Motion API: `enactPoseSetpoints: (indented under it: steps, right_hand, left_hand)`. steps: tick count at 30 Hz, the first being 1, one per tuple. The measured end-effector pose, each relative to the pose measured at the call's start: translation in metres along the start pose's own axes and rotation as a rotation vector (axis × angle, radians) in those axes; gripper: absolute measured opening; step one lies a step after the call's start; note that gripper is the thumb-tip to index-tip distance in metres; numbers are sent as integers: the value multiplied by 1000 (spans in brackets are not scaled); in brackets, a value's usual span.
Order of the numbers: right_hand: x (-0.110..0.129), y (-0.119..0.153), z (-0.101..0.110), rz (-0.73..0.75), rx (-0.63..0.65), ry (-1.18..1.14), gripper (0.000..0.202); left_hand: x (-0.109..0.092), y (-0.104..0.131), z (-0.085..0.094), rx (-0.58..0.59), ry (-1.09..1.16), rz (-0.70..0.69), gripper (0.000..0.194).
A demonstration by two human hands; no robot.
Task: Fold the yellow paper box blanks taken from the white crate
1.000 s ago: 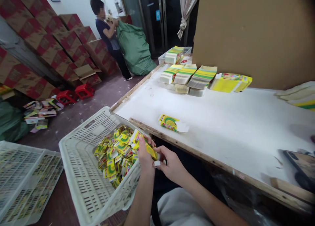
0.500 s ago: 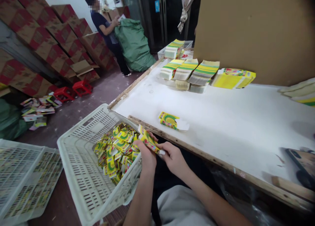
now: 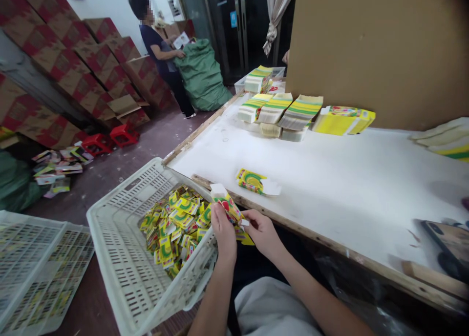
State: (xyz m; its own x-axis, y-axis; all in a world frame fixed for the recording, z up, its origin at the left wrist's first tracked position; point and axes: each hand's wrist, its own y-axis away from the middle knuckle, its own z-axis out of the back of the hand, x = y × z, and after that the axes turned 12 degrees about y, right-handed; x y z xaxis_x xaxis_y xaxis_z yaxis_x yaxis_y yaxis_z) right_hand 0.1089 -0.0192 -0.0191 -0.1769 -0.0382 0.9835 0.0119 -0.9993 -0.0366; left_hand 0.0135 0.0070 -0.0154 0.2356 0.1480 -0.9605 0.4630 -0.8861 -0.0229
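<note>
A small yellow and red cardboard box [image 3: 229, 205] with open white flaps is held between both hands, above the basket's right rim and the table edge. My left hand [image 3: 223, 231] is wrapped round its near side. With fingers pinched at its lower end, my right hand [image 3: 264, 232] grips the box by a flap. To their left stands a white plastic basket [image 3: 124, 262], holding a heap of small yellow packets or boxes [image 3: 179, 228]. On the table beyond my hands lies another yellow box [image 3: 252, 180], its white end flap open.
Stacks of flat yellow cartons [image 3: 300, 112] line the back of the white table [image 3: 351, 179] before a brown board [image 3: 366, 52]. A phone [image 3: 449, 241] lies at right. Another person [image 3: 161, 52] stands by a green sack [image 3: 203, 77]. A second basket [image 3: 40, 272] is at lower left.
The box in my hands has turned, and its white flaps at the upper end now stand open. The other person's hands have shifted at the sack, and a white sheet shows.
</note>
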Motion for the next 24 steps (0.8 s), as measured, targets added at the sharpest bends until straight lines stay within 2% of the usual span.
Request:
enactPoseSetpoints:
  steps: [5,7,10,14,19,24]
  right_hand:
    - [-8,-6,3,-37,-72,-57,5]
    - [-10,-8,4,-52,-78,-99,4]
    - [-10,-11,8,-78,-79,-163,9]
    - [-7,-12,13,-92,-71,-217,13]
    - [-1,-9,13,-63,-44,-231,21]
    - [-3,-5,8,-4,-33,-148,20]
  left_hand:
    - [-4,3,-3,67,43,-3,39]
    - [-3,4,-5,96,66,28,41]
    - [1,7,-5,160,168,164,43]
    - [4,11,-3,237,366,332,35]
    - [1,11,-3,308,387,302,30]
    - [1,11,-3,240,326,240,26]
